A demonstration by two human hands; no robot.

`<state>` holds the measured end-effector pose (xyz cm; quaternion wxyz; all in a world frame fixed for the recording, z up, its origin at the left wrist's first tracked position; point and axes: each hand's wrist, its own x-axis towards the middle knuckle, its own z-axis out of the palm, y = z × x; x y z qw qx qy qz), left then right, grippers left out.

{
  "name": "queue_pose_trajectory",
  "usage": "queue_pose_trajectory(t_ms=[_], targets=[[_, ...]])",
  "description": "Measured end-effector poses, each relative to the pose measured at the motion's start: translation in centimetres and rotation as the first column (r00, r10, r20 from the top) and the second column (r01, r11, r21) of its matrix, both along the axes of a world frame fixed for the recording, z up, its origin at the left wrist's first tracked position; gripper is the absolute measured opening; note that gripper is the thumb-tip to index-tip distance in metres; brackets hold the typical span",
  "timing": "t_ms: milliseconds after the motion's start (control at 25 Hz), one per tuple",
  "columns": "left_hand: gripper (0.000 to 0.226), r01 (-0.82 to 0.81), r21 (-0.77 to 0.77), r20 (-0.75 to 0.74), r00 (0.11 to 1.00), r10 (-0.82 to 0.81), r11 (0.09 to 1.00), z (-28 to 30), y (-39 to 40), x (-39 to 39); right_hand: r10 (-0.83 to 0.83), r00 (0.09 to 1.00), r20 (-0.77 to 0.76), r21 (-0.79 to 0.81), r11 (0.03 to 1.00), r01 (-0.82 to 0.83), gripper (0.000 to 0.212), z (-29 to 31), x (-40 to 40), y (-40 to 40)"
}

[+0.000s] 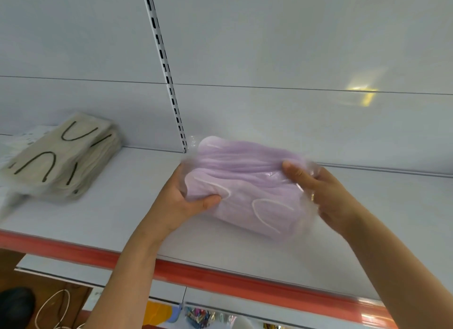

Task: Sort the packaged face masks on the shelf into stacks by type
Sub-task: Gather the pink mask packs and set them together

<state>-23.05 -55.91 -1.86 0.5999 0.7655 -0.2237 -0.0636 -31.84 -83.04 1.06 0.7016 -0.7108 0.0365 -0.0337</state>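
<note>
Lilac mask pack [245, 181] at frame centre, clasped by left hand [186, 203] and right hand [326, 193], fingers curled round both ends, probably steadying the slippery wrap; well apart from beige mask stack [63, 157], centre left on shelf [122, 206].

Lilac mask pack [247, 181], clear-wrapped, sits mid-shelf [122, 206]; beige pack [61, 157] with dark loops lies well left of it.
</note>
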Motion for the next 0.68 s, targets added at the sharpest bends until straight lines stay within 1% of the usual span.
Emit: queue_pose_trajectory(t_ms=[40,80,160,240,280,320,360,440,480,520,560,600,640,680], targets=[[0.080,0.002,-0.008,-0.005,1.000,-0.002,1.000,0.0,-0.4,-0.2,-0.019,0.999,0.037,0.024,1.000,0.018,0.034,0.7,-0.2,-0.5],[0.087,0.021,0.005,-0.013,1.000,-0.021,1.000,-0.1,-0.6,-0.3,-0.013,0.997,0.070,0.036,0.999,0.011,0.040,1.2,-0.5,-1.2],[0.104,0.095,0.102,-0.028,0.995,-0.092,0.990,-0.6,-0.5,-0.5,0.039,0.995,0.089,-0.001,0.999,-0.039,0.064,0.9,-1.5,-3.1],[0.122,0.156,0.190,-0.077,0.987,-0.143,0.969,-1.1,-0.3,-0.9,0.100,0.994,0.054,-0.063,0.993,-0.096,0.091,-0.3,-3.2,-4.5],[0.127,0.164,0.203,-0.098,0.984,-0.147,0.965,-1.2,-0.4,-1.0,0.136,0.990,0.036,-0.090,0.987,-0.132,0.102,-1.1,-4.1,-4.9],[0.127,0.166,0.199,-0.111,0.983,-0.146,0.966,-1.3,-0.6,-1.2,0.174,0.985,0.010,-0.129,0.977,-0.171,0.111,-1.7,-4.9,-5.1],[0.122,0.168,0.179,-0.118,0.982,-0.148,0.969,-1.2,-0.9,-1.2,0.204,0.979,-0.027,-0.177,0.963,-0.205,0.120,-2.1,-5.5,-5.0],[0.094,0.171,0.133,-0.104,0.982,-0.158,0.976,-0.7,-1.8,-1.4,0.229,0.969,-0.094,-0.310,0.918,-0.247,0.132,-2.5,-6.3,-4.4],[0.079,0.168,0.122,-0.086,0.984,-0.158,0.978,-0.3,-2.3,-1.7,0.189,0.977,-0.102,-0.405,0.889,-0.215,0.132,-2.7,-6.4,-3.8],[0.068,0.158,0.116,-0.059,0.987,-0.152,0.981,0.1,-2.8,-2.0,0.109,0.991,-0.075,-0.493,0.860,-0.132,0.126,-2.7,-6.3,-3.4],[0.062,0.142,0.106,-0.033,0.990,-0.140,0.984,0.5,-3.2,-2.3,0.013,1.000,-0.006,-0.555,0.832,-0.014,0.117,-2.4,-6.2,-3.0],[0.062,0.120,0.093,-0.013,0.993,-0.119,0.988,0.6,-3.3,-2.3,-0.071,0.995,0.072,-0.581,0.808,0.100,0.107,-1.9,-6.0,-3.0],[0.065,0.102,0.088,-0.001,0.995,-0.103,0.991,0.6,-3.3,-2.2,-0.127,0.983,0.130,-0.573,0.800,0.179,0.102,-1.4,-5.9,-3.2],[0.069,0.097,0.107,0.003,0.995,-0.098,0.990,0.5,-3.2,-2.0,-0.150,0.976,0.157,-0.547,0.810,0.213,0.101,-1.1,-5.9,-3.7]])
